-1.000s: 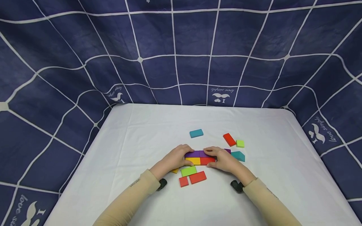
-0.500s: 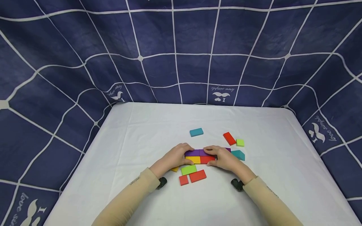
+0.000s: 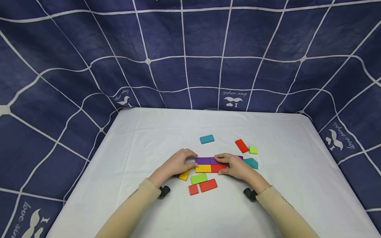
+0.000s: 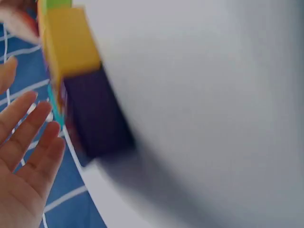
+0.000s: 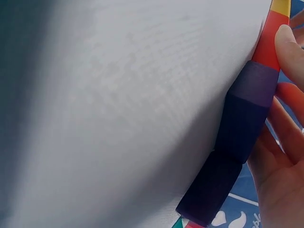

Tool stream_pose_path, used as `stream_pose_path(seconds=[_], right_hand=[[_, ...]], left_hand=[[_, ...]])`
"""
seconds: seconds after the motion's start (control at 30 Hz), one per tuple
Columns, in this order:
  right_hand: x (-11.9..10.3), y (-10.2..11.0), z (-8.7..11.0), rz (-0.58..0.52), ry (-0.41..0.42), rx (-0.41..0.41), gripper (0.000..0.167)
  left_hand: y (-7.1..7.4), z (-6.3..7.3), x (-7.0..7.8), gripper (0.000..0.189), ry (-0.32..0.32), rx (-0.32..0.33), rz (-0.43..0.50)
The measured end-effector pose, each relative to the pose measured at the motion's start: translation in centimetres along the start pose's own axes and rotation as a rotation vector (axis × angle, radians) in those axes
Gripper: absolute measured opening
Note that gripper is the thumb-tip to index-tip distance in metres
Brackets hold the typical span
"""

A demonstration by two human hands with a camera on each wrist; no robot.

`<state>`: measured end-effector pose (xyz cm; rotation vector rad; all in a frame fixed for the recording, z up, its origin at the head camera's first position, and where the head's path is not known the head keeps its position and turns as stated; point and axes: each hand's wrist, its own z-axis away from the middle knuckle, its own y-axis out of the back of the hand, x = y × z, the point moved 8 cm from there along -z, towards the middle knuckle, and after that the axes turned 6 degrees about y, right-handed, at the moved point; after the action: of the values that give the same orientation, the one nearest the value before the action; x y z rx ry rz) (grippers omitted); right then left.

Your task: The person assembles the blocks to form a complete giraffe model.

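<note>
In the head view, two purple blocks [image 3: 202, 161] lie in a row behind a yellow block [image 3: 203, 169] and a red block [image 3: 218, 168]. My right hand [image 3: 235, 166] holds the right end of these rows, thumb at the red block's front and fingers on the purple behind. My left hand [image 3: 174, 163] is at the left end, its fingers spread and relaxed with nothing held. In the left wrist view, the left hand [image 4: 26, 164] shows straight fingers beside another yellow block [image 4: 71, 40] and a dark purple block [image 4: 99, 114].
Near the rows lie a green block [image 3: 198, 178], a large red block [image 3: 208, 185] and a small red block [image 3: 193, 189]. Farther back are a blue block [image 3: 207, 139], a red block [image 3: 241, 146] and a green cube [image 3: 253, 150]. A teal block [image 3: 251, 163] sits right of my right hand.
My left hand has let go of the left end of the rows and moved a little left, uncovering more of the yellow block beside it. The right hand has stayed in place.
</note>
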<state>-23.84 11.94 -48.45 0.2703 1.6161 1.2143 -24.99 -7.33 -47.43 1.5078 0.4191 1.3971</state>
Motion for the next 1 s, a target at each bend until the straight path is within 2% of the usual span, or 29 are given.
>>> stream_pose_path(seconds=[0.17, 0.37, 0.5, 0.77, 1.0], right_hand=[[0.0, 0.0, 0.0, -0.015, 0.004, 0.002, 0.058], [0.1, 0.0, 0.0, -0.019, 0.000, 0.000, 0.058], [0.1, 0.0, 0.0, -0.018, -0.003, 0.001, 0.058], [0.3, -0.2, 0.1, -0.020, -0.017, -0.003, 0.058], [0.2, -0.1, 0.1, -0.026, 0.003, -0.006, 0.058]], left_hand=[[1.2, 1.6, -1.6, 0.040, 0.038, 0.002, -0.011], [0.5, 3.1, -2.2, 0.058, 0.016, -0.056, -0.067], [-0.1, 3.6, -2.0, 0.065, -0.015, -0.057, -0.125], [-0.6, 4.2, -0.7, 0.063, -0.120, 0.003, -0.213], [-1.3, 4.8, 0.4, 0.066, -0.163, 0.034, -0.287]])
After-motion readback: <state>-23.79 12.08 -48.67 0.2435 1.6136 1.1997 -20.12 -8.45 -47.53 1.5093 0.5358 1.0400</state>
